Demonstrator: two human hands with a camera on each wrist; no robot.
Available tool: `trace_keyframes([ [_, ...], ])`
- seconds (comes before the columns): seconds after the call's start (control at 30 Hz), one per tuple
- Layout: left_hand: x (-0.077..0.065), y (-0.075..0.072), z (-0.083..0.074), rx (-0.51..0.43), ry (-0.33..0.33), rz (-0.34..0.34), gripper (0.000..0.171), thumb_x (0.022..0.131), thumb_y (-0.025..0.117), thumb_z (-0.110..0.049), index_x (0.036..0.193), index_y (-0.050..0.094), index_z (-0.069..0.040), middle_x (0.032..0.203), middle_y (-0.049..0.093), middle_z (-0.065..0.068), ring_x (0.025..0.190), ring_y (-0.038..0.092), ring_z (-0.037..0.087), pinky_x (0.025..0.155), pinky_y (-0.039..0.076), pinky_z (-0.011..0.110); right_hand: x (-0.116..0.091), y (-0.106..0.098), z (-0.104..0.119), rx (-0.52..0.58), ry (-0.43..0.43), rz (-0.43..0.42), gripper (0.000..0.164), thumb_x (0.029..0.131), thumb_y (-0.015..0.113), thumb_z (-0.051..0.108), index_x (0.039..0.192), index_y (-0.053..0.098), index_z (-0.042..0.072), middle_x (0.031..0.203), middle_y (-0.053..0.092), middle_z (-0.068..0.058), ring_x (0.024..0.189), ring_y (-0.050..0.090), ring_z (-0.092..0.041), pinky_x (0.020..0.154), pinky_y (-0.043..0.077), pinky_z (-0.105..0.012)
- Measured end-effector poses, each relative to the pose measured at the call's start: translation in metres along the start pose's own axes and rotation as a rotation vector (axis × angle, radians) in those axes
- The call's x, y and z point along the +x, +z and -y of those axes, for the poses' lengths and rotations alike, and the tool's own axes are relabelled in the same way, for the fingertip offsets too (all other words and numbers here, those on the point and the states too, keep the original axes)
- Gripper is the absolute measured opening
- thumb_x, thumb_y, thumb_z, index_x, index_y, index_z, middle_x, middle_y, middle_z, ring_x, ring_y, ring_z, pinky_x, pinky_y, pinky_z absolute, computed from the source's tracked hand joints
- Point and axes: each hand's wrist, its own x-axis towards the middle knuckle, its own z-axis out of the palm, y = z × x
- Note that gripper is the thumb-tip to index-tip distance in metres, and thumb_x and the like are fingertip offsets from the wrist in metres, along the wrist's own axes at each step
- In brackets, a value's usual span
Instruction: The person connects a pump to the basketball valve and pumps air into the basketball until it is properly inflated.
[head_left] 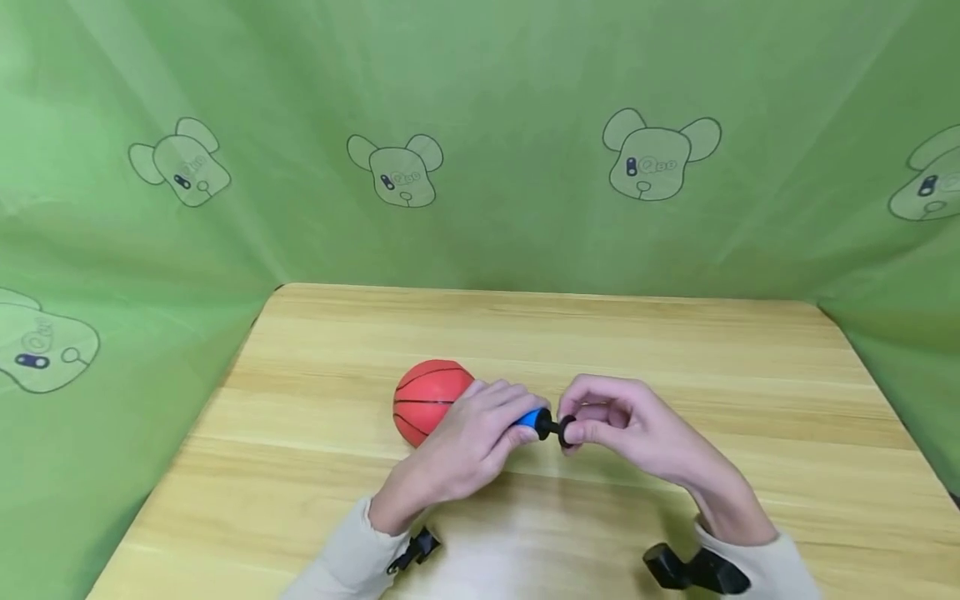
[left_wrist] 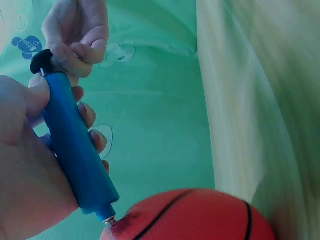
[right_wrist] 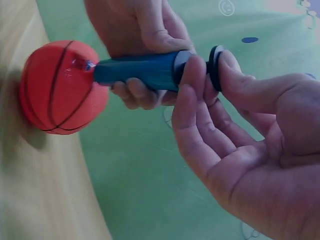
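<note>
A small red basketball (head_left: 429,402) with black lines sits on the wooden table. My left hand (head_left: 468,433) grips the blue barrel of a hand pump (left_wrist: 80,145), fingers wrapped around it. The pump's metal tip meets the ball's surface in both wrist views, where the skin looks slightly dented. At the other end, my right hand (head_left: 626,421) pinches the black round handle (right_wrist: 216,67) between thumb and fingers. Only a short length of the black rod shows between handle and barrel.
The light wooden table (head_left: 750,400) extends around both hands. Behind it and at its sides hangs a green cloth (head_left: 517,233) printed with mouse-like heads. Black camera mounts (head_left: 697,571) are worn on both wrists, over pale sleeves.
</note>
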Motion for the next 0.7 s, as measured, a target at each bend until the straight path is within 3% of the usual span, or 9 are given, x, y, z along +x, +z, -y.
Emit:
trace_keyframes([
  [0.27,0.0,-0.002,-0.001,-0.015,0.016,-0.003,0.029,0.11,0.045,-0.036,0.123,0.064,-0.017,0.108,0.062,-0.009,0.104,0.054,0.009,0.09,0.038,0.03,-0.003,0.002,0.009,-0.02,-0.014,0.007,0.018,0.095,0.063,-0.011,0.106,0.064,0.003,0.098,0.068,-0.016,0.088,0.074,-0.026,0.079,0.06,-0.039],
  [0.4,0.001,-0.003,0.002,-0.029,0.013,0.009,0.031,0.11,0.046,-0.035,0.127,0.064,-0.016,0.113,0.064,-0.008,0.112,0.056,0.01,0.094,0.04,0.032,-0.018,-0.008,0.027,-0.098,-0.103,0.015,0.03,0.091,0.062,-0.019,0.109,0.064,0.005,0.098,0.068,-0.01,0.089,0.073,-0.02,0.076,0.059,-0.034],
  [0.53,-0.002,-0.008,0.008,-0.041,-0.035,-0.013,0.03,0.109,0.048,-0.033,0.127,0.065,-0.016,0.118,0.066,-0.006,0.113,0.056,0.009,0.094,0.04,0.033,-0.037,-0.021,0.042,-0.1,-0.243,0.007,0.041,0.084,0.056,-0.032,0.112,0.063,-0.003,0.102,0.066,-0.01,0.088,0.07,-0.018,0.074,0.056,-0.029],
  [0.7,-0.005,-0.013,0.011,-0.069,-0.018,-0.007,0.027,0.109,0.048,-0.033,0.126,0.064,-0.018,0.112,0.064,-0.009,0.105,0.053,0.007,0.09,0.039,0.032,-0.045,-0.025,0.051,-0.109,-0.272,0.016,0.045,0.082,0.056,-0.034,0.113,0.062,-0.003,0.104,0.064,-0.01,0.087,0.068,-0.018,0.065,0.05,-0.03],
])
